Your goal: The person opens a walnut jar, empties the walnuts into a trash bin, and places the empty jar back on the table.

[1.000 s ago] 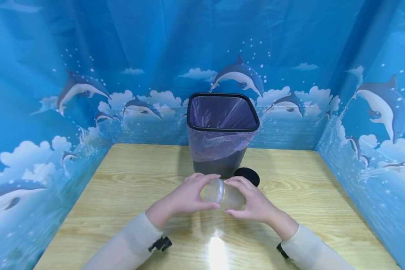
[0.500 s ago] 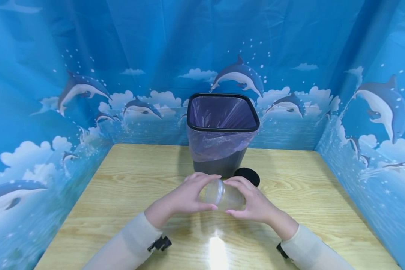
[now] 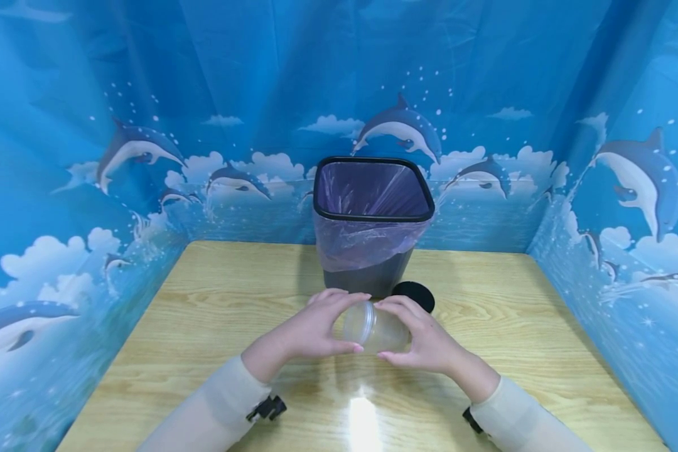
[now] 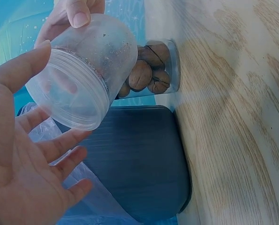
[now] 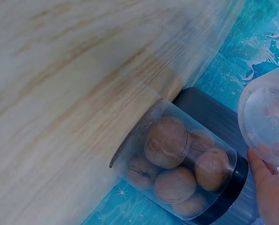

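1. The left hand (image 3: 311, 329) holds the open mouth end of a clear plastic jar (image 3: 375, 328) – thumb over the rim, fingers (image 4: 59, 150) spread and only loosely bent beneath it, as the left wrist view shows. Since the earlier frames it has barely moved; the wrist sits a touch lower.
2. The clear plastic jar lies on its side in the air above the table (image 3: 215, 301), near the middle and a little toward the near edge, mouth pointing left. It looks empty, and its place matches the earlier frames.
3. The right hand (image 3: 426, 342) grips the jar's closed end, fingers curled over it – unchanged.
4. Behind the hands, toward the far edge, stands a black bin (image 3: 371, 226) with a purple liner.
5. Just right of the bin's base stands a black-lidded jar of walnuts (image 5: 184, 173); only its lid shows from the head view.
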### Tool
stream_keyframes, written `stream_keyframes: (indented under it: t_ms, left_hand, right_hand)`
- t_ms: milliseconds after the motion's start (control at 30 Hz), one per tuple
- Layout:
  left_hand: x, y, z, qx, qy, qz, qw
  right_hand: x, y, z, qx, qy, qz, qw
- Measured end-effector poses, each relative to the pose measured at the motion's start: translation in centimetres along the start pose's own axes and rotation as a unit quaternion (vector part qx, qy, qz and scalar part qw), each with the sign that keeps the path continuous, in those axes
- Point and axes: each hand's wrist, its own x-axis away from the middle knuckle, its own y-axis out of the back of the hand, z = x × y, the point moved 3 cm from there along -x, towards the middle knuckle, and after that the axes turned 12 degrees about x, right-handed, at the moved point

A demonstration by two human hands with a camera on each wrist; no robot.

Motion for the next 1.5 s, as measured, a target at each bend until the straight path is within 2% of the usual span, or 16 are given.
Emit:
stream_keyframes:
  t_ms: [1000, 1333, 1500]
  left_hand:
    - [0.40, -0.15, 0.85, -0.016, -0.027, -0.027, 0.9991]
    - [0.81, -0.04, 0.87, -0.017, -0.034, -0.034, 0.9987]
    - [0.88, -0.02, 1.04, -0.035, -0.035, -0.034, 0.9982]
  right_hand:
    - [-0.16, -0.04, 0.25, -0.040, -0.021, 0.038, 0.998]
    - [-0.16, 0.17, 0.50, -0.029, -0.018, 0.045, 0.998]
    - [-0.27, 0.57, 0.56, -0.026, -0.016, 0.040, 0.999]
